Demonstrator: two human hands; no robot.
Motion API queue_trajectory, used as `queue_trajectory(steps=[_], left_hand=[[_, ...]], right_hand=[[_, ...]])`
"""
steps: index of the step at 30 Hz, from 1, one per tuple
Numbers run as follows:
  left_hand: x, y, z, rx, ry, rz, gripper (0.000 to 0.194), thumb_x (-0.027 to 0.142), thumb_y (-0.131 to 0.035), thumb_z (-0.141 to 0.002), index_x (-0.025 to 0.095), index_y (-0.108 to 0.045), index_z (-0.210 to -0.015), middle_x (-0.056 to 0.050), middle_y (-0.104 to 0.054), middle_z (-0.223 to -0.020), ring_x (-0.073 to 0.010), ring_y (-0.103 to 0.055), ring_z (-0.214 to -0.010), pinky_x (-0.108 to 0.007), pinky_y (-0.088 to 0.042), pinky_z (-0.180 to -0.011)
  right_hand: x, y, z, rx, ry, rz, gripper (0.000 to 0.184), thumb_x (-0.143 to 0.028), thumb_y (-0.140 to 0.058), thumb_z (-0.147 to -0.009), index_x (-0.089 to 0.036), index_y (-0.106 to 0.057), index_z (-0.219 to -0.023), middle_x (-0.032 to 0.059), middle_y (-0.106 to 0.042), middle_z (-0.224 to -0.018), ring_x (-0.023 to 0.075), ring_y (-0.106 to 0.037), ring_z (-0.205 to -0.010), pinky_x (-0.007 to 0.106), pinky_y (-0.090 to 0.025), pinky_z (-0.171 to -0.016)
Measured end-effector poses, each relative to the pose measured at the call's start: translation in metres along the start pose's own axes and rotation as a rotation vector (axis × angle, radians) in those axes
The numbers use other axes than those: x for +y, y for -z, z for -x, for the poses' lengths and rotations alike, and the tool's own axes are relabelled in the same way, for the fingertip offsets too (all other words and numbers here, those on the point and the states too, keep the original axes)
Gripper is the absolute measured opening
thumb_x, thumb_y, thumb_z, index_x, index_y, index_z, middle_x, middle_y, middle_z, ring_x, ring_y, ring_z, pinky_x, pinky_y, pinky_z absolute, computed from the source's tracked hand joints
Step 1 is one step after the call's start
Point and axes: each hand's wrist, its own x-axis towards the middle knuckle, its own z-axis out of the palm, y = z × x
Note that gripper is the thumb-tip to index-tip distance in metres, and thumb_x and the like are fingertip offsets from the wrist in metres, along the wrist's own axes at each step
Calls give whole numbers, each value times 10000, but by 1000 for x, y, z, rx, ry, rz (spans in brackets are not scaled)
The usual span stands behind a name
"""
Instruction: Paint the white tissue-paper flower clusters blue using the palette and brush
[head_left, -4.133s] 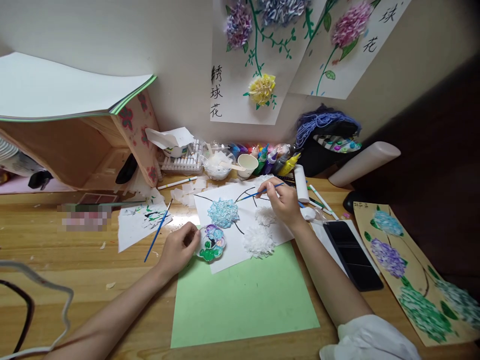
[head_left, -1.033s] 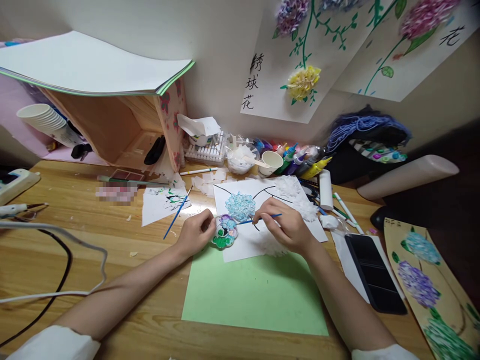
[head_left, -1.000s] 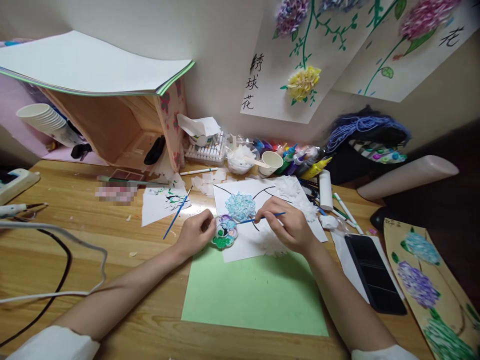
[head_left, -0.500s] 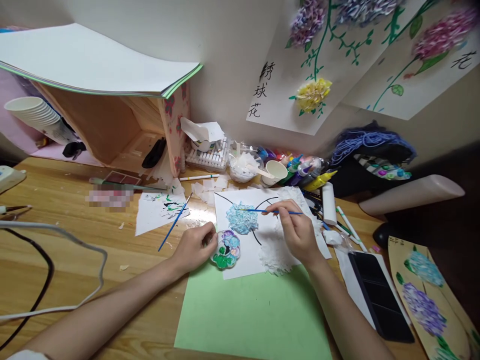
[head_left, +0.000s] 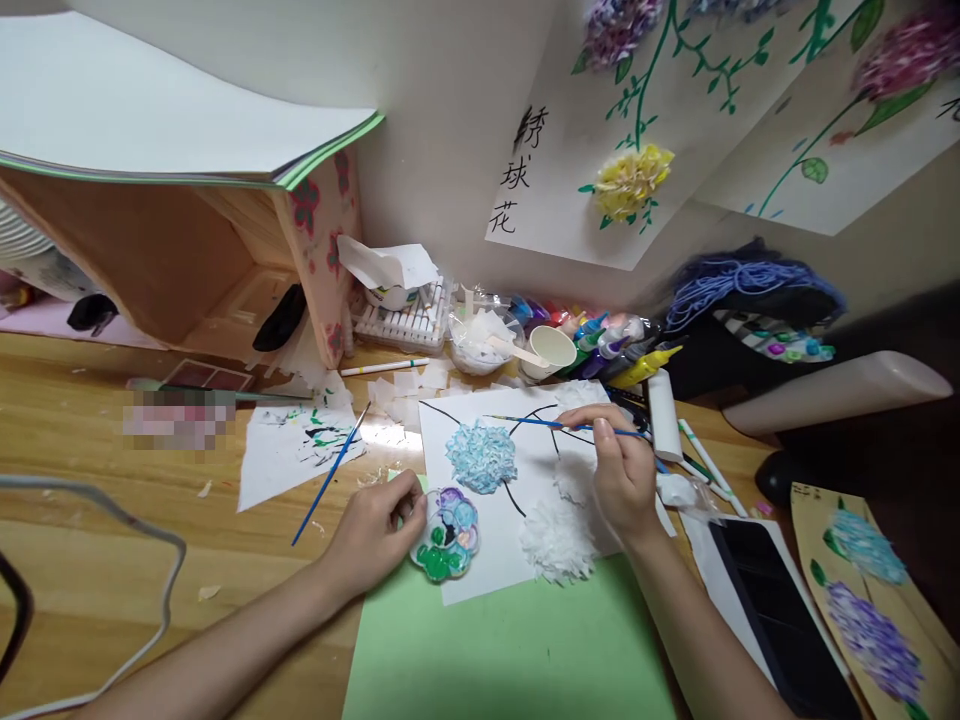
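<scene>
My right hand (head_left: 621, 462) holds a thin blue paintbrush (head_left: 536, 422) almost level, its tip pointing left above a white sheet (head_left: 469, 560). Just below the tip is a light-blue ruffled paper flower (head_left: 482, 457) on the sheet, among black drawn stems. A white ruffled flower (head_left: 559, 540) sits nearer to me, beside my right wrist. With fingers curled, my left hand (head_left: 385, 528) grips the left edge of a flower-shaped paint palette (head_left: 444, 535), which holds green, black, purple and blue paint. The palette overlaps the white sheet and a green sheet (head_left: 510, 650).
A second paintbrush (head_left: 330, 475) lies by paint-smeared paper (head_left: 259, 450). Behind the sheet stand a paper cup (head_left: 551, 350), a bowl of paper scraps (head_left: 484, 342) and paint bottles (head_left: 641, 368). A black tray (head_left: 780, 610) is at right; a cable (head_left: 176, 580) crosses the left side.
My right hand has lifted the brush tip off the blue flower and shifted slightly right. My left hand stays at the palette. The camera view has moved a little.
</scene>
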Motion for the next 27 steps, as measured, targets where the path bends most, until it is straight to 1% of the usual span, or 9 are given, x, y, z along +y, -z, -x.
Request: queue_trajectory(steps=[4,12,15,19,23,27], left_hand=[[0,1,-3,-7,5,3,259,338,-459,-896,208,-513,-679,38,-520,-536,-115,-502,-495,-229,-344,-498],[-1,0,-2,-12,17,-1,270,343,-467,-897,200,-547,-681,29,-549,-546,-114,-520,-497,-221,-365,-493],[-1,0,-3,-13,21,-4,269,345,-468,-896,199,-548,-684,28,-554,-547,-116,-524,-500,-220,-366,-492],[0,1,-4,-11,21,-10,266,345,-469,-891,198,-546,-683,28,-552,-544,-117,-522,-499,-221,-363,-493],[2,2,-4,-13,22,-9,269,346,-461,-891,197,-539,-681,31,-541,-542,-115,-514,-499,-221,-358,-501],[5,3,-3,-40,45,-9,273,349,-446,-903,196,-531,-694,33,-539,-559,-115,-508,-515,-222,-355,-518]], right_hand=[[11,-5,0,-21,-111,-57,341,-364,-389,-993,-223,-667,-855,57,-677,-879,215,-624,-886,376,-485,-813],[15,-2,-1,-3,-154,-92,328,-382,-409,-991,-224,-657,-846,50,-664,-873,206,-613,-886,360,-473,-829],[13,-1,-2,-45,-152,-75,338,-389,-404,-992,-221,-657,-842,51,-659,-866,207,-607,-879,364,-463,-828],[10,0,-2,-18,-120,-84,340,-374,-397,-997,-224,-654,-834,41,-655,-846,195,-602,-869,349,-460,-822],[9,0,-2,-73,-100,-63,339,-371,-396,-999,-221,-664,-855,46,-663,-877,195,-608,-887,346,-456,-822],[7,1,-3,-14,-72,-76,339,-353,-388,-1004,-223,-660,-850,36,-662,-868,185,-604,-877,330,-457,-814]])
